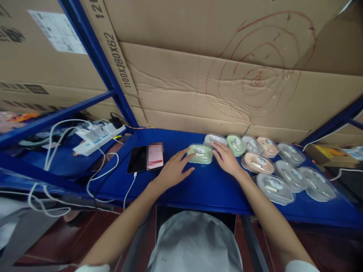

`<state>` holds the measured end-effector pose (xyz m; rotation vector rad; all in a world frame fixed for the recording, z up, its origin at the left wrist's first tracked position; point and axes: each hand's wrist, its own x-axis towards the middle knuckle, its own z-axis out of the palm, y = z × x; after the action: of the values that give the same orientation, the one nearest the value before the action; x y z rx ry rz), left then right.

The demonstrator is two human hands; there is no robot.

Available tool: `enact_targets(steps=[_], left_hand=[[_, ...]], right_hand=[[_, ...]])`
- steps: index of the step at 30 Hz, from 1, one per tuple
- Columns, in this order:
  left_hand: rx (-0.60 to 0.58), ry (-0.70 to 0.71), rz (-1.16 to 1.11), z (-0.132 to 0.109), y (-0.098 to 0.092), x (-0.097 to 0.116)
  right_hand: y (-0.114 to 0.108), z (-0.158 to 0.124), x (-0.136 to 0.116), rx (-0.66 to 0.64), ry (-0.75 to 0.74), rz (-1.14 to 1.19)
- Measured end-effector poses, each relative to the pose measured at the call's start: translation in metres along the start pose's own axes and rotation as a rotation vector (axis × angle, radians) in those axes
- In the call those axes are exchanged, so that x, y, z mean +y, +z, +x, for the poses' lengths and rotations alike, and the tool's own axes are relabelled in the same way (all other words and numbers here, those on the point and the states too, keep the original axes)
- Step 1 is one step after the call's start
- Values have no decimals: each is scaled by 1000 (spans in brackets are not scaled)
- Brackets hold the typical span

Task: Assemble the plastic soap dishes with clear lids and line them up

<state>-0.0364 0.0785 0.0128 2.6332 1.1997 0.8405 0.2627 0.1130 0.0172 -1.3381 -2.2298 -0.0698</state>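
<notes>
A pale green plastic case (200, 153) with a clear lid lies on the blue shelf (204, 189). My left hand (173, 170) rests flat on the shelf, its fingertips touching the case's left end. My right hand (227, 158) lies with fingers stretched out, touching the case's right end. Neither hand grips it. Several more clear-lidded cases stand to the right: a green one (236, 145), a peach one (257, 163) and a white one (275, 187).
Two phones (145, 158) lie left of my hands, one on a white cable (129, 190). A white power strip (96, 138) with tangled cords sits further left. Cardboard boxes (227, 75) wall the back. A white bag (195, 241) hangs below the shelf edge.
</notes>
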Motion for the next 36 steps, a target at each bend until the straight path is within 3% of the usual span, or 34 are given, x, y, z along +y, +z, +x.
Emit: enact_targets(steps=[3, 7, 12, 16, 21, 24, 29, 36], left_hand=[[-118, 61, -76, 40, -8, -24], [-210, 59, -116, 77, -4, -57], [-142, -41, -125, 82, -2, -96], [-56, -113, -85, 72, 2, -110], [-6, -85, -28, 66, 6, -98], [-55, 4, -27, 63, 3, -80], [-158, 187, 51, 56, 7, -57], [-181, 184, 26, 59, 15, -57]], right_hand=[[7, 35, 21, 101, 104, -49], [25, 35, 31, 94, 119, -94], [31, 19, 31, 30, 60, -109], [28, 23, 35, 5, 32, -100], [28, 28, 35, 37, 62, -100], [27, 28, 28, 51, 111, -160], [32, 24, 13, -75, 101, -204], [28, 21, 20, -211, 68, -167]])
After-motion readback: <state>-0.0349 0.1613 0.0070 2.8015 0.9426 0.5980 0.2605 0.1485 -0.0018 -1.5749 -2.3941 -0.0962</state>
